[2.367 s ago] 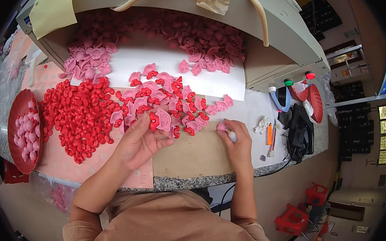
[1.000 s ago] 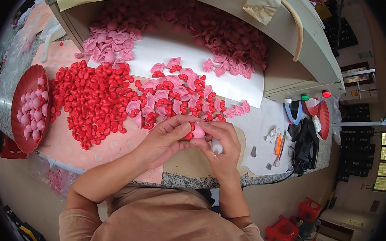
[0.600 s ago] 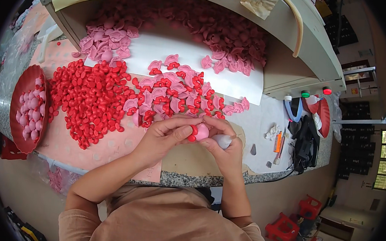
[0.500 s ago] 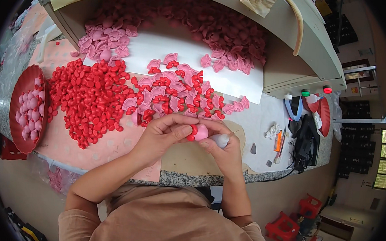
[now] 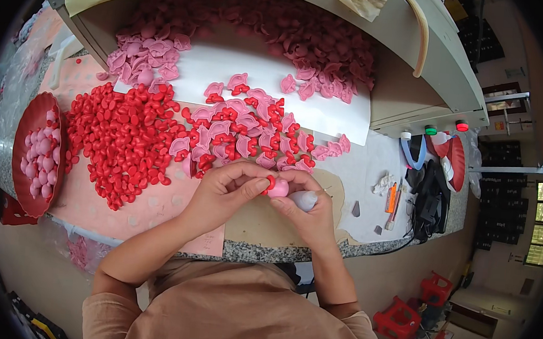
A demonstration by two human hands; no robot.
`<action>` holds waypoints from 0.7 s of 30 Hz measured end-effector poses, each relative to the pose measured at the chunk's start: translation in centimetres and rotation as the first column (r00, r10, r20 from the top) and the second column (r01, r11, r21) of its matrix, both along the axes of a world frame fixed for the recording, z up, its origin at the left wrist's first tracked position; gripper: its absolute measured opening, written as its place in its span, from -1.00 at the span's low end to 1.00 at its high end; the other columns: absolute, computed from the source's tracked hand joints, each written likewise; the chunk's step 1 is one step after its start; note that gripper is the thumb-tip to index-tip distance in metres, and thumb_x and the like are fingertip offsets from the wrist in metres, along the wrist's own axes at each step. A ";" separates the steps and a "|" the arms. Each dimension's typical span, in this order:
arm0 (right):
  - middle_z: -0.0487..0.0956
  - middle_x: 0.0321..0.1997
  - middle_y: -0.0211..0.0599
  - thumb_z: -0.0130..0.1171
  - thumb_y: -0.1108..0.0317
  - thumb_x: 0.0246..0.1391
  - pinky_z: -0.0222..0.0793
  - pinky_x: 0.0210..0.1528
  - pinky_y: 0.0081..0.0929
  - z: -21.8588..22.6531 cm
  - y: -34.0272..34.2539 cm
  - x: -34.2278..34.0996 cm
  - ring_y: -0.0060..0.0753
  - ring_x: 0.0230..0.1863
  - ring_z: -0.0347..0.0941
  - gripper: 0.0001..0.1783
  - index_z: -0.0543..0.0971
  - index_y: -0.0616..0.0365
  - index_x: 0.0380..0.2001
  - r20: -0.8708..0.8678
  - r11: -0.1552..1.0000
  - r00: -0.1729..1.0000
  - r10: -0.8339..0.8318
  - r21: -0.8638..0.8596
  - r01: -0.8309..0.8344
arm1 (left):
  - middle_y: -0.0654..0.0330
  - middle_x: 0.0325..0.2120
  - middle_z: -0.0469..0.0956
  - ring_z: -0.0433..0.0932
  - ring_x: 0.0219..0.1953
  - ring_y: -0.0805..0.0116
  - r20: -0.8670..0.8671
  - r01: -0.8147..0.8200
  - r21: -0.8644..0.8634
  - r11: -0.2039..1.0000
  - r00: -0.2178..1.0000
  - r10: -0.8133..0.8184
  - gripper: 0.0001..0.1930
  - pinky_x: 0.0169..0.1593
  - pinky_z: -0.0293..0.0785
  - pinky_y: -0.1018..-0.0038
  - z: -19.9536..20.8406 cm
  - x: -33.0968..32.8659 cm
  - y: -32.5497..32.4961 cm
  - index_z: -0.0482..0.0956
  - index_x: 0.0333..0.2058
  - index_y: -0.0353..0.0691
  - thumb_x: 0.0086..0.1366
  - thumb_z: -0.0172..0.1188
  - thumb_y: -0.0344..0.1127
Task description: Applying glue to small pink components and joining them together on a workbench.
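Above the near edge of the table my hands are close together. My left hand (image 5: 234, 184) pinches a small red plastic piece (image 5: 270, 183) that sits against a rounded pink plastic piece (image 5: 279, 188). Closed round a pale, rounded squeeze bottle (image 5: 304, 201), my right hand (image 5: 311, 219) also steadies the pink piece with thumb and finger. A thin tip seems to stick out past that hand. Just beyond my fingers lie rows of pink shell-shaped pieces (image 5: 219, 128) with red bow-like pieces. A big heap of loose red pieces (image 5: 122, 140) is to the left.
A red scalloped tray (image 5: 24, 180) at the left holds pink and red pieces. Behind, a beige hooded box (image 5: 428, 92) overhangs piles of pink pieces (image 5: 330, 54). On the right are an orange tube (image 5: 390, 198), a black strap-like bundle (image 5: 433, 203) and a blue band (image 5: 416, 156).
Both hands have shifted slightly, the right one a little left and down with the bottle. The pink piece has moved slightly left and stays between the hands.
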State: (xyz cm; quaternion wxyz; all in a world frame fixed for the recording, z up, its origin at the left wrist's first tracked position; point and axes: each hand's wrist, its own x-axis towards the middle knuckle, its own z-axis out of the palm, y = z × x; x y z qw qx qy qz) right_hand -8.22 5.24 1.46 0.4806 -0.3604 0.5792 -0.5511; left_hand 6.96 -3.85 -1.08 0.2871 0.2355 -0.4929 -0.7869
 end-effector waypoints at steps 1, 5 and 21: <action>0.49 -0.24 -0.43 0.28 0.47 -0.11 0.32 -0.25 -0.69 -0.1 0.0 -0.1 -0.65 -0.26 0.40 -0.63 0.48 0.21 -0.17 0.003 1.000 1.000 -0.003 -0.002 0.003 | 0.27 -0.29 0.45 0.46 -0.18 0.54 0.003 0.003 -0.002 1.000 1.000 -0.003 -0.83 -0.12 0.41 0.61 0.4 0.0 0.1 0.51 -0.20 -0.31 0.21 0.14 -0.46; 0.48 -0.23 -0.33 0.31 0.53 -0.20 0.33 -0.25 -0.65 0.1 -0.3 -0.7 -0.59 -0.28 0.41 -0.65 0.50 0.23 -0.24 -0.425 0.990 0.904 0.053 -0.100 -0.105 | 0.23 -0.22 0.36 0.45 -0.10 0.47 -0.146 0.050 0.043 0.998 0.988 -0.043 -0.78 -0.04 0.45 0.55 0.5 -0.2 0.3 0.48 -0.20 -0.32 0.15 0.16 -0.56; 0.46 -0.23 -0.26 0.41 0.48 -0.34 0.33 -0.16 -0.50 1.3 -1.4 0.8 -0.38 -0.19 0.40 -0.53 0.54 0.22 -0.22 -0.566 0.969 0.823 -0.053 -0.229 -0.095 | 0.15 -0.18 0.39 0.48 -0.16 0.42 -0.327 -0.053 -0.049 0.997 0.945 0.034 -0.84 -0.11 0.47 0.56 -0.5 0.0 0.1 0.50 -0.28 -0.27 0.15 0.13 -0.61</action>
